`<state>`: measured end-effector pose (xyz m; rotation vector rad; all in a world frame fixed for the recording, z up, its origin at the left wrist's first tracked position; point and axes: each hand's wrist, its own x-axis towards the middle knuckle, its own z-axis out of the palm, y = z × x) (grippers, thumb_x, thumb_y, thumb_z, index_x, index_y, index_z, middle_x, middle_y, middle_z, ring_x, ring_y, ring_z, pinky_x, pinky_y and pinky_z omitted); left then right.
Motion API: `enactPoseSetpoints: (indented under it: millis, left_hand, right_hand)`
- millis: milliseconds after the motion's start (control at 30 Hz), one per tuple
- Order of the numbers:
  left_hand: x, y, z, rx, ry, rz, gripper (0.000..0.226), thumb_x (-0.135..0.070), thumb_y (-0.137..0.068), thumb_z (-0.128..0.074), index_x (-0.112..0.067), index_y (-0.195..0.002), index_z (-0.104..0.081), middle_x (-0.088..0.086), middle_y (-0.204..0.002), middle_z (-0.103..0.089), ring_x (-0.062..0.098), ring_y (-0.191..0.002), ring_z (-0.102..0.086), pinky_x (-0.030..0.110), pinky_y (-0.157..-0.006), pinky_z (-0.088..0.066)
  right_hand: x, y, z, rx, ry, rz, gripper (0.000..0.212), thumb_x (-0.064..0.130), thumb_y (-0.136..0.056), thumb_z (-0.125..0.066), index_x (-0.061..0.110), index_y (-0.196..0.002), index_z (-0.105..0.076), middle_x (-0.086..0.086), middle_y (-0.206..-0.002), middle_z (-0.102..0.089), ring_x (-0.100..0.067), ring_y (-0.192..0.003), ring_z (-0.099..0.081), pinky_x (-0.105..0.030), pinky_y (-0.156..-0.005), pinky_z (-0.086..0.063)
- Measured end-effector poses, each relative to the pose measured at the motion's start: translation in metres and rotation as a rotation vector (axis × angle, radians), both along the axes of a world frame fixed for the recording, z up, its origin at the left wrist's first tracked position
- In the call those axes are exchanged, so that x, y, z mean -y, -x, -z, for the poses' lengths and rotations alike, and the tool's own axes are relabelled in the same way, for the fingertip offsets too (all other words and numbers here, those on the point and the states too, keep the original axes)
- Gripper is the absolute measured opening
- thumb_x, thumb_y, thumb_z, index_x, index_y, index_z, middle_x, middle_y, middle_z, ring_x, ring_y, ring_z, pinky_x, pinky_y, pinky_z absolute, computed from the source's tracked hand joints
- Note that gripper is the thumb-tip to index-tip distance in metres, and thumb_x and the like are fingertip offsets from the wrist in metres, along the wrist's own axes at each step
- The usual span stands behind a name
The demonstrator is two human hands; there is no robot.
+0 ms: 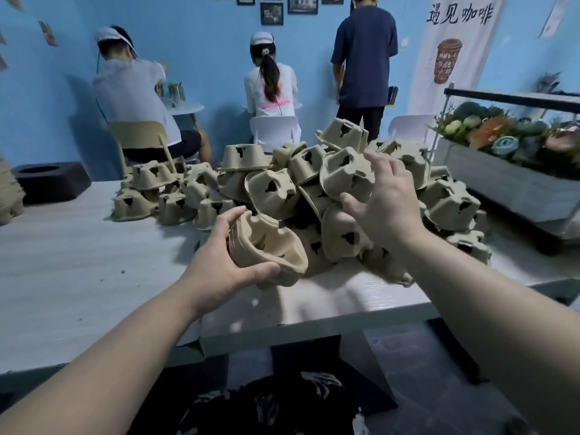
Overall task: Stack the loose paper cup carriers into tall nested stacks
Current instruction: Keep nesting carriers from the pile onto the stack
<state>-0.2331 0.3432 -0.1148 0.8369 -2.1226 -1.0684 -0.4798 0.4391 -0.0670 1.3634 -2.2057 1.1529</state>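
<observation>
**Grabbing the next carrier off the pile**

Reaching with my right hand [381,199] into the pile [314,189] of loose carriers heaped mid-table [78,262]. Fingers spread and slightly bent over a carrier [343,174] near the top; I can't tell whether they touch it yet, and nothing is gripped. Left hand [226,262] grips a short nested stack [266,249], held on its side just above the near table edge, thumb under the rim, fingers curled over the back. Layered rims show at the fingers, so several are nested already.

Handling guess: moulded pulp, very light, stiff enough to keep shape, but rims would crush under a hard squeeze. Rough surface, so no slipping. Best hold looks like across the outer walls or one rim corner, not through the cup holes. The pile is loose and tangled; lifting one may tip neighbours off the table.

Most carriers are still unstacked, some tumbled, some upside down. Another stack [9,199] sits at the far left edge. Planter [518,183] to the right, three people at the back wall.
</observation>
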Motion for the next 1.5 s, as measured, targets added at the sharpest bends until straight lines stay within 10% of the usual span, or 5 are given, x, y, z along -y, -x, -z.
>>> enactPoseSetpoints:
  millis: [333,800,1200,1500]
  left_hand:
    - [0.005,0.027,-0.027,-0.064,-0.001,-0.015,0.107,-0.062,-0.039,-0.083,-0.054,-0.133,-0.033,-0.024,-0.127,-0.052,0.004,-0.120,-0.054,0.041,-0.108,-0.044]
    - [0.001,0.042,-0.021,-0.037,0.010,-0.020,0.110,-0.066,-0.041,-0.079,-0.050,-0.138,-0.030,-0.011,-0.134,-0.053,0.007,-0.124,-0.052,0.038,-0.112,-0.039]
    - [-0.011,0.056,-0.022,-0.091,0.014,0.004,0.099,-0.064,-0.042,-0.078,-0.057,-0.129,-0.031,-0.028,-0.118,-0.053,0.003,-0.116,-0.057,0.036,-0.109,-0.042]
    - [-0.012,0.059,-0.021,-0.116,0.014,-0.002,0.087,-0.064,-0.043,-0.079,-0.071,-0.115,-0.031,-0.023,-0.119,-0.056,0.007,-0.117,-0.057,0.038,-0.109,-0.042]
  right_hand:
    - [0.032,0.042,-0.033,-0.170,-0.408,-0.115,0.077,0.019,-0.082,-0.063,0.033,-0.148,-0.025,-0.008,-0.135,-0.044,-0.032,-0.126,-0.035,-0.038,-0.104,-0.031]
    - [0.017,0.045,-0.028,-0.210,-0.047,-0.163,0.032,0.016,-0.077,-0.072,0.015,-0.108,-0.066,-0.010,-0.109,-0.056,-0.026,-0.099,-0.051,-0.027,-0.077,-0.034]
    - [-0.003,0.037,0.005,-0.070,0.211,-0.171,0.031,0.035,-0.078,-0.076,0.010,-0.095,-0.072,-0.005,-0.125,-0.058,-0.015,-0.107,-0.056,-0.030,-0.089,-0.048]
    - [-0.019,0.038,-0.003,0.012,0.100,-0.160,0.071,0.046,-0.075,-0.059,0.030,-0.141,-0.036,-0.001,-0.117,-0.043,-0.015,-0.094,-0.049,-0.028,-0.082,-0.040]
